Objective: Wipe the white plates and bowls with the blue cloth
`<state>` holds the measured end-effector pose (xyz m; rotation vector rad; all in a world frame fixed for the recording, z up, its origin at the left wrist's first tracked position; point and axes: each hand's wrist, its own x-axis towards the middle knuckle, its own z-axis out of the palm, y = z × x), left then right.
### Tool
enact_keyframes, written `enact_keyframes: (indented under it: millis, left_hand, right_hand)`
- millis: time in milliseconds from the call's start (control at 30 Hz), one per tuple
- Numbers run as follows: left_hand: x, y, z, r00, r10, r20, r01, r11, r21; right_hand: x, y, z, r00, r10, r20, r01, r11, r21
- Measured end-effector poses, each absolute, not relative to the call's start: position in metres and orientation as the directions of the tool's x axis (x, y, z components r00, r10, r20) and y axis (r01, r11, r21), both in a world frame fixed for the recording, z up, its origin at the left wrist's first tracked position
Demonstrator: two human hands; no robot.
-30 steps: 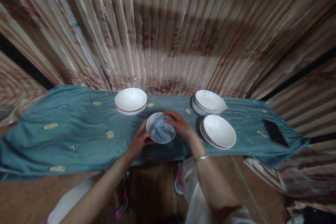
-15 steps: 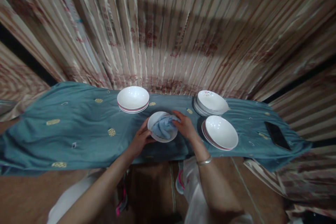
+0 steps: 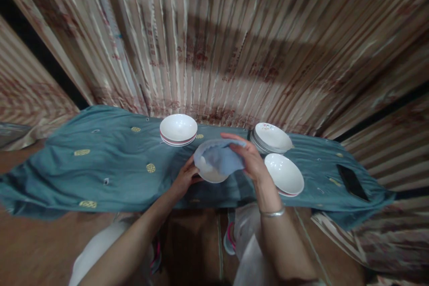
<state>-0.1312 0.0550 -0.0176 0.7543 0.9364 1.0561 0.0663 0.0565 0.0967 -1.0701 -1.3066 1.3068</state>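
Observation:
A small white bowl (image 3: 212,177) is held above the front of the table by my left hand (image 3: 185,177), whose fingers grip its left side. My right hand (image 3: 252,156), with a silver bangle at the wrist, grips a light blue cloth (image 3: 224,156). The cloth spreads over the bowl's rim and hides much of its inside. Behind my left hand stands a stack of white bowls (image 3: 178,128) with red bands. Close to my right hand are a stack of flower-patterned white bowls (image 3: 273,137) and, nearer me, another white bowl stack (image 3: 284,174).
A teal cloth with yellow pineapple prints covers the long table (image 3: 124,178). A black phone (image 3: 352,182) lies at its right end. Striped curtains (image 3: 214,53) hang right behind the table. My feet are below, on the brown tiled floor (image 3: 191,241).
My right hand has moved up and to the right, and the cloth, bunched inside the bowl before, is now spread over its rim. The view has shifted slightly.

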Motion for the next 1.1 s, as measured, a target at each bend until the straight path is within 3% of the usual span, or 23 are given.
enact_keyframes:
  millis: [100, 200, 300, 433, 567, 800, 933, 1100]
  left_hand:
    - [-0.130, 0.056, -0.023, 0.179, 0.945, -0.274, -0.373, 0.323, 0.870]
    - [-0.129, 0.055, -0.023, 0.182, 0.954, -0.239, -0.396, 0.293, 0.870]
    - [-0.129, 0.054, -0.017, 0.202, 0.947, -0.251, -0.396, 0.313, 0.863]
    - [-0.130, 0.052, -0.007, 0.230, 0.934, -0.274, -0.378, 0.345, 0.859]
    - [-0.130, 0.051, -0.003, 0.232, 0.938, -0.256, -0.375, 0.329, 0.867]
    - [-0.130, 0.052, -0.010, 0.240, 0.940, -0.241, -0.386, 0.321, 0.865]
    - [-0.131, 0.052, -0.010, 0.235, 0.940, -0.248, -0.383, 0.324, 0.865]
    - [-0.133, 0.052, -0.013, 0.247, 0.938, -0.244, -0.377, 0.325, 0.867]
  right_hand:
    - [0.071, 0.073, 0.090, -0.140, 0.990, 0.030, -0.012, 0.028, -1.000]
    - [0.080, 0.096, 0.062, -0.087, 0.996, -0.001, 0.278, 0.023, -0.960]
    - [0.091, 0.109, 0.038, -0.055, 0.997, 0.054, 0.692, 0.077, -0.718]
    - [0.097, 0.109, 0.032, -0.043, 0.996, 0.082, 0.875, 0.078, -0.478]
    - [0.086, 0.099, 0.041, -0.022, 0.994, 0.108, 0.924, 0.061, -0.377]
    - [0.062, 0.077, 0.044, -0.279, 0.958, 0.072, 0.740, 0.262, -0.620]
    - [0.064, 0.072, 0.037, -0.238, 0.960, 0.150, 0.741, 0.279, -0.611]
    - [0.061, 0.062, 0.016, -0.398, 0.902, 0.165, 0.687, 0.412, -0.599]
